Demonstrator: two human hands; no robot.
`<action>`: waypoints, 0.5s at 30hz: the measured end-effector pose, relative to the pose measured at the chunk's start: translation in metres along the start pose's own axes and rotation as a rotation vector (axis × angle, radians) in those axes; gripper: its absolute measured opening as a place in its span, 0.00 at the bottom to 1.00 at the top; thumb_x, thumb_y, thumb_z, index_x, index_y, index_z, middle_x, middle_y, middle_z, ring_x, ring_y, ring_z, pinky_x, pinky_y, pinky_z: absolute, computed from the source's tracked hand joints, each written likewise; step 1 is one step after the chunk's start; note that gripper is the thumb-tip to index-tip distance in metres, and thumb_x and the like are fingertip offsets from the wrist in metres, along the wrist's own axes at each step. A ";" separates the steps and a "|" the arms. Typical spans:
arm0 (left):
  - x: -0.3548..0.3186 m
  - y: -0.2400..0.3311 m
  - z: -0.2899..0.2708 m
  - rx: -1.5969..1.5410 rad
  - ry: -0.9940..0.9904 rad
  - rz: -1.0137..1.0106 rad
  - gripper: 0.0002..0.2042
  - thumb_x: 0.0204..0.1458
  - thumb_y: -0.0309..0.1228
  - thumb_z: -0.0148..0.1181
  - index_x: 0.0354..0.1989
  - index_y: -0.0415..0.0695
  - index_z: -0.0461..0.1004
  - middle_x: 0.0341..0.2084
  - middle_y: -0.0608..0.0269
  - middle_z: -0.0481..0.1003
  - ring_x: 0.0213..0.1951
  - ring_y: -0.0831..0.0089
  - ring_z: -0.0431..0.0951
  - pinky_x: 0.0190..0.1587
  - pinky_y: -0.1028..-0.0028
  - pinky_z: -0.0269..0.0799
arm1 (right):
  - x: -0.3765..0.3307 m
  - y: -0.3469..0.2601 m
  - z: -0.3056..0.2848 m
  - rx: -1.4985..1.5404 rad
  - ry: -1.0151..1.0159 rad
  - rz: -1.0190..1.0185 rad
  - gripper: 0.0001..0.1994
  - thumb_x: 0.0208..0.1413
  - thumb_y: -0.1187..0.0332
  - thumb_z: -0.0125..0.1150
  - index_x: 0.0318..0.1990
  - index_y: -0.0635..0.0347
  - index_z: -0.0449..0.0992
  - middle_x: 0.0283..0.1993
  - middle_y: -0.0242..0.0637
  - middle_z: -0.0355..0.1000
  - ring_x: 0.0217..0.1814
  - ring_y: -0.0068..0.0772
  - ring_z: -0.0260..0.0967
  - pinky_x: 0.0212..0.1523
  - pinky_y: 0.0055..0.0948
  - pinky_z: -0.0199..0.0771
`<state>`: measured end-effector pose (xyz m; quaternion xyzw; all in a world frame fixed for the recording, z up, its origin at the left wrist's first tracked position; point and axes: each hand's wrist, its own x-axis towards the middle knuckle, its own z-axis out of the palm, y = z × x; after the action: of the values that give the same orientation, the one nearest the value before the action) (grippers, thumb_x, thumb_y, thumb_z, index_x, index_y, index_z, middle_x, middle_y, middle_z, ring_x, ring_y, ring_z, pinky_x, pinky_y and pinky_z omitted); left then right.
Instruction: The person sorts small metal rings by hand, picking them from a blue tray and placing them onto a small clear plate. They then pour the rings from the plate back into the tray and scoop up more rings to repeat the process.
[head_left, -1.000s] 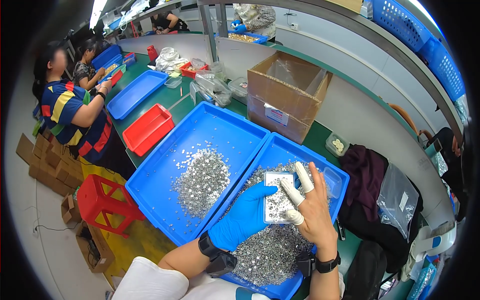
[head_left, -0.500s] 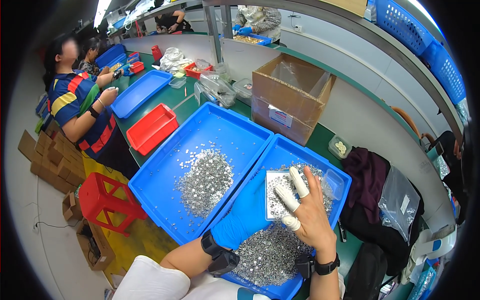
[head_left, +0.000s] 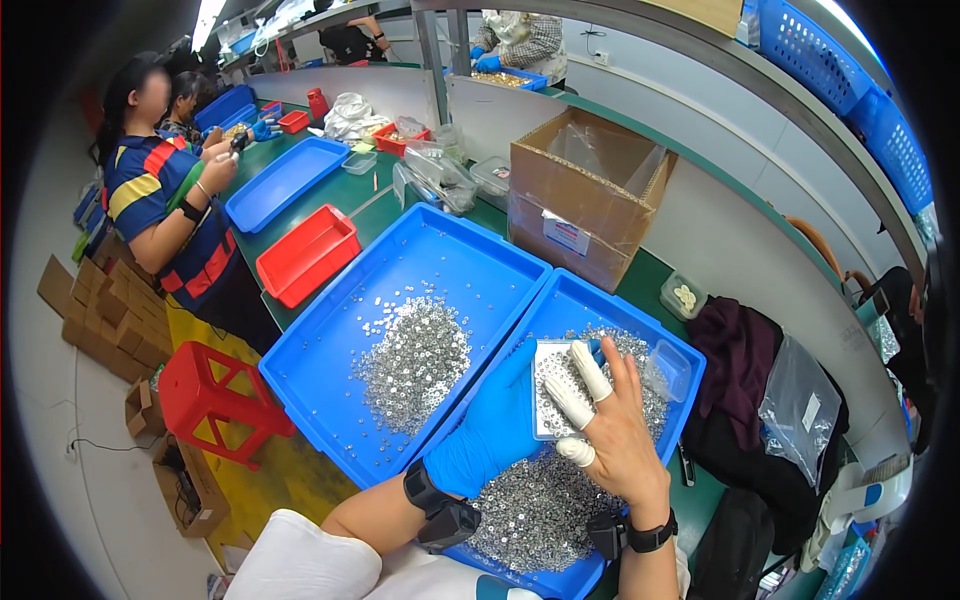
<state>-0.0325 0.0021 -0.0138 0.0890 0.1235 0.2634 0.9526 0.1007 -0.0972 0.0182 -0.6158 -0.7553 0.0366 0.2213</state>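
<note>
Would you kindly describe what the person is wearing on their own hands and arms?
The left hand wears a blue glove, with a black watch-like band on the wrist and a white short sleeve above. The right hand is ungloved apart from white finger cots on three fingers, with a black wristband.

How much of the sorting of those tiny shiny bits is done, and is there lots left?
Looks done: a spread pile of small silvery parts lies in the left blue tray. In hand: the gloved left hand holds a small clear card of parts, and the right hand, with white finger covers, rests on it. Left: a bigger heap fills the right blue tray, so probably plenty remains.
</note>
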 end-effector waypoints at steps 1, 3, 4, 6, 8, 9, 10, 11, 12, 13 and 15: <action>0.000 0.000 0.002 -0.011 -0.008 -0.006 0.25 0.65 0.41 0.35 0.63 0.37 0.56 0.60 0.49 0.62 0.59 0.55 0.65 0.62 0.56 0.59 | 0.000 0.000 -0.001 0.003 0.004 0.000 0.31 0.58 0.37 0.36 0.59 0.45 0.68 0.71 0.45 0.47 0.73 0.61 0.34 0.68 0.61 0.33; -0.001 0.001 0.004 -0.032 -0.023 -0.016 0.25 0.65 0.41 0.35 0.64 0.37 0.56 0.61 0.49 0.61 0.60 0.56 0.65 0.63 0.56 0.59 | 0.000 0.000 -0.002 0.010 0.011 -0.001 0.31 0.58 0.37 0.35 0.60 0.45 0.68 0.71 0.45 0.48 0.73 0.61 0.34 0.68 0.61 0.33; -0.001 0.001 0.002 -0.032 -0.023 -0.016 0.25 0.65 0.41 0.35 0.64 0.37 0.56 0.61 0.49 0.61 0.60 0.56 0.65 0.63 0.56 0.59 | -0.001 0.000 -0.002 0.010 0.010 -0.001 0.31 0.58 0.37 0.35 0.60 0.45 0.68 0.71 0.45 0.48 0.73 0.61 0.34 0.68 0.61 0.33; 0.000 0.004 -0.007 -0.146 -0.195 -0.070 0.25 0.65 0.41 0.35 0.64 0.37 0.55 0.61 0.50 0.61 0.60 0.56 0.64 0.63 0.56 0.58 | -0.003 0.002 -0.004 0.016 0.049 0.019 0.32 0.58 0.37 0.34 0.60 0.44 0.68 0.70 0.46 0.48 0.73 0.61 0.34 0.68 0.61 0.33; 0.000 0.005 -0.007 -0.202 -0.283 -0.095 0.25 0.65 0.41 0.34 0.64 0.37 0.55 0.61 0.50 0.60 0.61 0.56 0.64 0.63 0.56 0.58 | -0.003 0.002 -0.004 0.018 0.068 0.027 0.32 0.58 0.36 0.34 0.60 0.44 0.68 0.70 0.46 0.48 0.73 0.61 0.34 0.68 0.61 0.33; 0.001 0.004 -0.006 -0.168 -0.225 -0.073 0.25 0.65 0.41 0.34 0.64 0.37 0.55 0.61 0.50 0.60 0.60 0.56 0.64 0.63 0.56 0.58 | -0.003 0.002 -0.003 -0.002 0.051 0.019 0.32 0.58 0.36 0.34 0.60 0.45 0.68 0.70 0.46 0.48 0.73 0.61 0.34 0.68 0.61 0.33; 0.001 0.003 -0.004 -0.134 -0.166 -0.052 0.24 0.65 0.41 0.34 0.64 0.37 0.55 0.62 0.50 0.60 0.60 0.56 0.64 0.63 0.56 0.58 | -0.002 0.002 -0.003 -0.022 0.034 0.011 0.33 0.58 0.36 0.33 0.60 0.45 0.68 0.70 0.46 0.48 0.73 0.61 0.34 0.68 0.61 0.33; 0.001 0.003 -0.002 -0.100 -0.107 -0.031 0.24 0.65 0.40 0.34 0.64 0.37 0.55 0.62 0.50 0.60 0.60 0.56 0.64 0.63 0.56 0.58 | -0.002 0.002 -0.002 -0.041 0.016 0.005 0.33 0.58 0.36 0.33 0.60 0.45 0.68 0.70 0.46 0.48 0.73 0.61 0.34 0.68 0.61 0.33; 0.001 0.003 -0.002 -0.101 -0.106 -0.031 0.24 0.65 0.40 0.34 0.64 0.37 0.55 0.62 0.50 0.60 0.60 0.56 0.64 0.63 0.56 0.58 | -0.002 0.002 -0.002 -0.040 0.015 0.005 0.33 0.58 0.36 0.33 0.60 0.45 0.68 0.70 0.46 0.48 0.73 0.61 0.34 0.68 0.61 0.33; 0.001 0.003 -0.002 -0.101 -0.110 -0.035 0.24 0.65 0.40 0.34 0.64 0.36 0.55 0.62 0.50 0.60 0.60 0.56 0.64 0.63 0.56 0.58 | -0.002 0.001 -0.003 -0.045 0.012 0.005 0.33 0.58 0.36 0.33 0.60 0.45 0.68 0.70 0.46 0.48 0.73 0.61 0.34 0.68 0.61 0.33; 0.000 0.003 -0.003 -0.100 -0.118 -0.043 0.24 0.65 0.40 0.34 0.64 0.36 0.55 0.61 0.50 0.61 0.60 0.56 0.64 0.63 0.57 0.58 | -0.002 0.001 -0.003 -0.055 0.005 0.006 0.33 0.58 0.36 0.33 0.60 0.46 0.68 0.71 0.46 0.47 0.73 0.61 0.34 0.68 0.61 0.33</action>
<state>-0.0346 0.0050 -0.0157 0.0540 0.0560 0.2431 0.9669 0.1027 -0.0994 0.0202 -0.6239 -0.7537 0.0150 0.2062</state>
